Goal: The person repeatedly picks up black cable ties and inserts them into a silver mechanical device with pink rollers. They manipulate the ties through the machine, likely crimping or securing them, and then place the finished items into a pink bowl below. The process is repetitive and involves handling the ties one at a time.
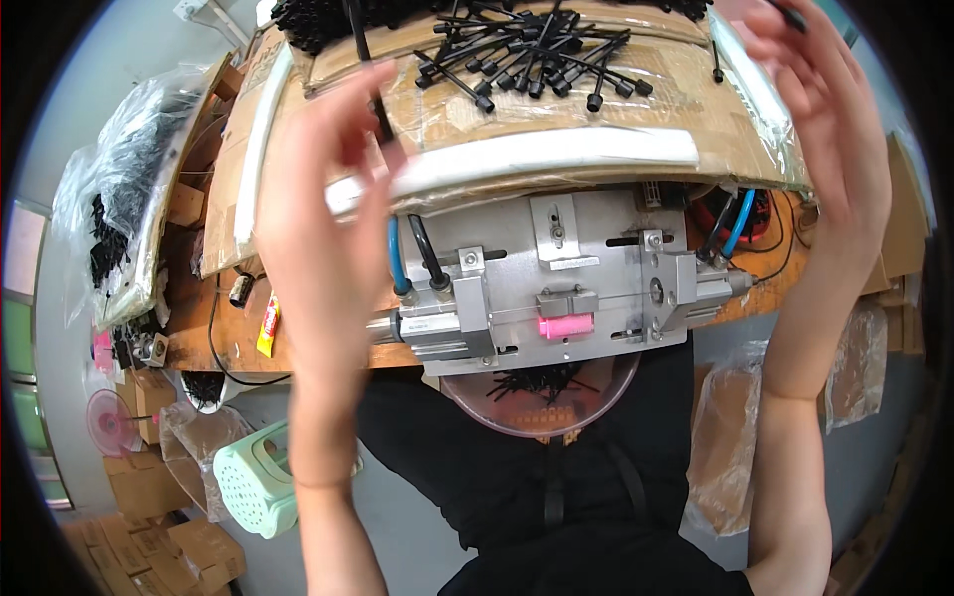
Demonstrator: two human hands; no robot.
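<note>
My left hand point(333, 199), smeared by motion, is raised over the left part of the bench with a thin black plastic rod point(363, 40) between thumb and fingers. At the upper right, my right hand point(810, 99) is lifted with fingers bent, and the tip of a black piece point(790, 15) shows at them; its kind is unclear. Between my arms sits a metal clamping fixture point(606, 273) with a pneumatic cylinder at either side and a pink block point(565, 326) in its middle. Beyond it, a heap of black rods with thicker ends point(537, 60) lies on a cardboard-covered board point(437, 119).
A clear bowl point(616, 402) holding black rods is under the fixture's front edge. Blue and black air hoses point(396, 253) rise from the fixture. White foam strips point(517, 156) edge the board. A pale green stool point(253, 482) and cardboard boxes point(149, 546) stand on the left floor.
</note>
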